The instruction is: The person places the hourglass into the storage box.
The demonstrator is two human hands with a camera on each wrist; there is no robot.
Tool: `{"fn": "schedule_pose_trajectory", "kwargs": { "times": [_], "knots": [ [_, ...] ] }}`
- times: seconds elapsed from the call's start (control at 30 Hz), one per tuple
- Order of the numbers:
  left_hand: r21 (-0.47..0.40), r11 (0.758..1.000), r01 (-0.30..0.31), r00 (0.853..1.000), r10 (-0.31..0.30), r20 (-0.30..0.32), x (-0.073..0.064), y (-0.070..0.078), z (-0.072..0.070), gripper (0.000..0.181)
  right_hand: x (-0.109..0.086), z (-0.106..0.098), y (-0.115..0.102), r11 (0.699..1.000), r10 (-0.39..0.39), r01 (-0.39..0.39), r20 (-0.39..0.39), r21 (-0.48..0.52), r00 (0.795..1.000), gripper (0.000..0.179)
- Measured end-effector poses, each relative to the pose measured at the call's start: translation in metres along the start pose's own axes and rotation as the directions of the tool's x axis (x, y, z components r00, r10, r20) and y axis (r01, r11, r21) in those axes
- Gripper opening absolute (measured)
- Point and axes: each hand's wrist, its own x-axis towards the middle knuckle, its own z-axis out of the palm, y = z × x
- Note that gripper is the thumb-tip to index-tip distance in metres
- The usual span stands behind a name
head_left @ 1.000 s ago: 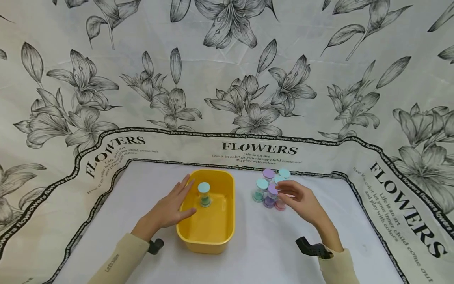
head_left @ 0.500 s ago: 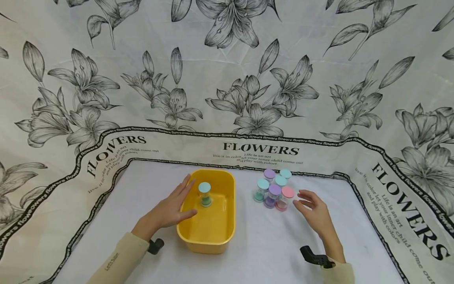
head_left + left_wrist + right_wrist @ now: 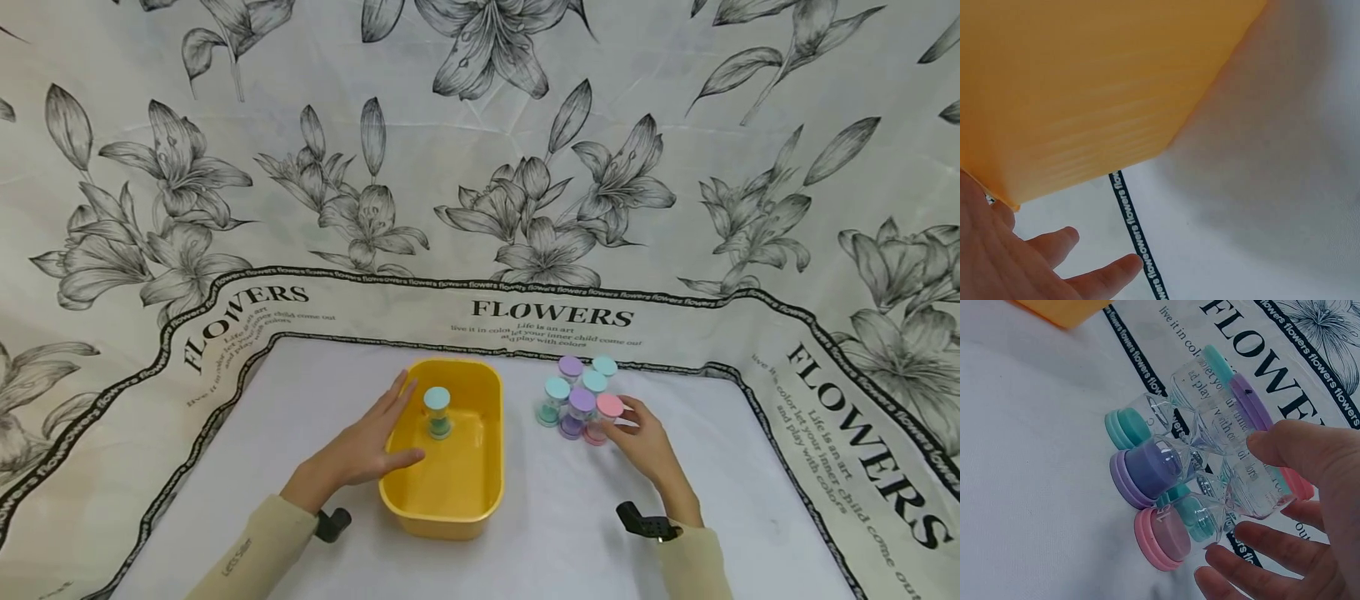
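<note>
My left hand (image 3: 363, 446) lies along the left rim of a yellow plastic bin (image 3: 495, 475), its fingers extended. The left wrist view shows its fingertips beside the bin's outer wall (image 3: 1097, 94). Inside the bin stands one sand timer with a teal cap (image 3: 437, 400) and green sand. My right hand (image 3: 647, 437) holds a pink-capped sand timer (image 3: 609, 406) at the front right of a cluster, thumb on one side and fingers on the other. In the right wrist view its pink base (image 3: 1160, 540) is beside a purple base (image 3: 1132, 478).
Several other upright sand timers crowd together: a front purple one (image 3: 581, 401), a left teal one (image 3: 557, 389), a back purple one (image 3: 571, 367) and a back teal one (image 3: 604, 367). A white flower-printed cloth (image 3: 555, 312) covers the table and rises behind it.
My right hand first drew back to the right from the cluster, then came in to the pink-capped sand timer. The bin has shifted slightly right; my left hand stays at its rim.
</note>
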Motion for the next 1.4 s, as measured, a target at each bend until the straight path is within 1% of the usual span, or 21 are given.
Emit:
{"fn": "schedule_pose_trajectory", "kwargs": {
  "times": [0.17,0.4,0.53,0.67,0.87,0.97,1.1,1.27,1.4],
  "knots": [
    [-0.003,1.0,-0.004,1.0,0.004,0.004,-0.002,0.006,0.004,0.105,0.004,0.003,-0.001,1.0,-0.023,0.023,0.005,-0.019,1.0,0.075],
    [-0.025,0.999,-0.024,1.0,0.024,0.002,-0.004,0.015,0.009,0.105,0.005,0.001,-0.007,0.996,-0.029,0.027,-0.023,-0.081,0.999,0.068],
    [-0.038,0.999,-0.036,0.999,0.036,-0.001,-0.006,0.018,0.011,0.105,0.006,-0.001,-0.011,0.997,-0.034,0.032,-0.038,-0.074,0.999,0.066],
    [-0.046,0.998,-0.051,0.999,0.051,-0.004,-0.006,0.019,0.013,0.105,0.007,-0.002,-0.012,0.999,-0.025,0.023,-0.045,-0.045,0.999,0.067],
    [-0.053,0.997,-0.057,0.998,0.058,0.004,-0.007,0.019,0.013,0.105,0.005,-0.006,-0.015,0.999,-0.023,0.022,-0.05,-0.027,0.998,0.064],
    [-0.062,0.996,-0.057,0.998,0.058,0.011,-0.006,0.02,0.012,0.105,0.001,-0.012,-0.019,0.999,-0.038,0.036,-0.057,-0.031,0.998,0.063],
    [-0.072,0.996,-0.048,0.999,0.05,0.021,-0.006,0.02,0.012,0.105,-0.004,-0.025,-0.03,0.994,-0.093,0.088,-0.071,-0.06,0.993,0.061],
    [-0.083,0.995,-0.051,0.998,0.053,0.021,-0.007,0.02,0.012,0.104,-0.011,-0.045,-0.053,0.984,-0.16,0.153,-0.086,-0.089,0.983,0.061],
    [-0.08,0.995,-0.055,0.998,0.057,0.021,-0.007,0.02,0.012,0.104,-0.018,-0.059,-0.072,0.971,-0.215,0.205,-0.072,-0.119,0.974,0.061]
  ]
}}
